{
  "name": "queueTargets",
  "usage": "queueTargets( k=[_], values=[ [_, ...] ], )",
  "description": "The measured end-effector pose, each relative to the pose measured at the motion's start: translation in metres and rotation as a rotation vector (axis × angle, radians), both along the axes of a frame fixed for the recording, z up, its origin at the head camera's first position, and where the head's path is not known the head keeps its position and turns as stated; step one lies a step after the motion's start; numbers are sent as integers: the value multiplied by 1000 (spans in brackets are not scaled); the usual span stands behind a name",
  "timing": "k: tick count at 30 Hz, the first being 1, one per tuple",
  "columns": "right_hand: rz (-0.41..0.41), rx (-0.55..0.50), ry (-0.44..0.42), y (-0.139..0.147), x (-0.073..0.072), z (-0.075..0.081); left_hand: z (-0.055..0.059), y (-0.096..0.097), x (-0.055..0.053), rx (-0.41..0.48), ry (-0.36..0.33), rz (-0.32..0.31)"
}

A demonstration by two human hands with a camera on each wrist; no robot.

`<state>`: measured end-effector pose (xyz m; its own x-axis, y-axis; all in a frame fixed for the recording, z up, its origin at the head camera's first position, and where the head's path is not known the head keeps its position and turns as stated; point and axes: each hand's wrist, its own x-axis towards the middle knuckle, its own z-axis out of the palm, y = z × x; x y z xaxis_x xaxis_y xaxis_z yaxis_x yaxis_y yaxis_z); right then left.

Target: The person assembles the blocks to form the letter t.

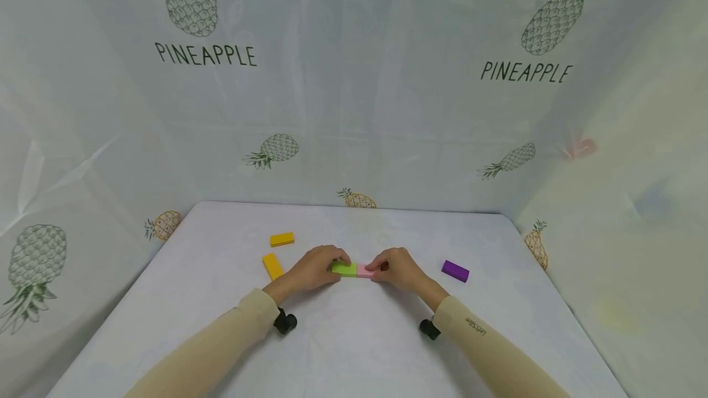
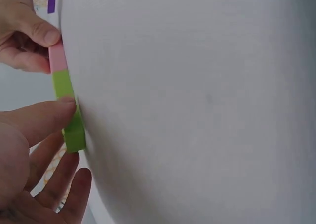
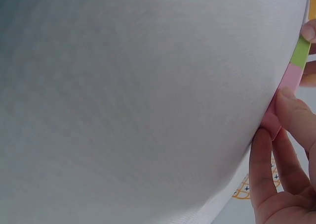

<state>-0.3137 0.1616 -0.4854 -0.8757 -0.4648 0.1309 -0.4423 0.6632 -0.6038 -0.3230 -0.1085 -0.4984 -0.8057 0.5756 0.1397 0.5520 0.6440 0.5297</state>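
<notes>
A light green block and a pink block lie end to end on the white table, touching in one straight row. My left hand pinches the green block near its outer end, its thumb along the near side in the left wrist view. The pink block is pinched at its far end by my right hand, with thumb and fingers on opposite sides in the right wrist view. Fingers partly cover both blocks.
Two yellow blocks, one farther back and one beside my left wrist, lie to the left. A purple block sits to the right. A pineapple-print cloth hangs behind the table.
</notes>
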Motion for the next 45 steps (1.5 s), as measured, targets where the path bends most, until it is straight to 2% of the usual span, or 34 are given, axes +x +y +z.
queueTargets(
  k=[4, 8, 15, 19, 26, 33, 45],
  values=[
    [-4, 11, -1, -1, -1, 1, 7, -9, -4, -7, -25, 40],
    [-16, 11, -21, -2, -2, 2, 21, -25, -7, 34, -46, 59],
    [-32, 19, -35, -2, -1, 1, 39, -57, -18, 18, 38, 68],
    [-36, 13, -35, -2, -2, -1, 45, -75, -25, -3, 24, 100],
    [-20, 3, -28, 0, -2, -3, 44, -103, -38, -83, 7, 114],
    [-7, -11, -25, -2, -1, -2, 40, -123, -47, -145, -36, 98],
    [-20, -4, -39, -1, 0, -1, 40, -141, -61, -205, -89, 27]
  ],
)
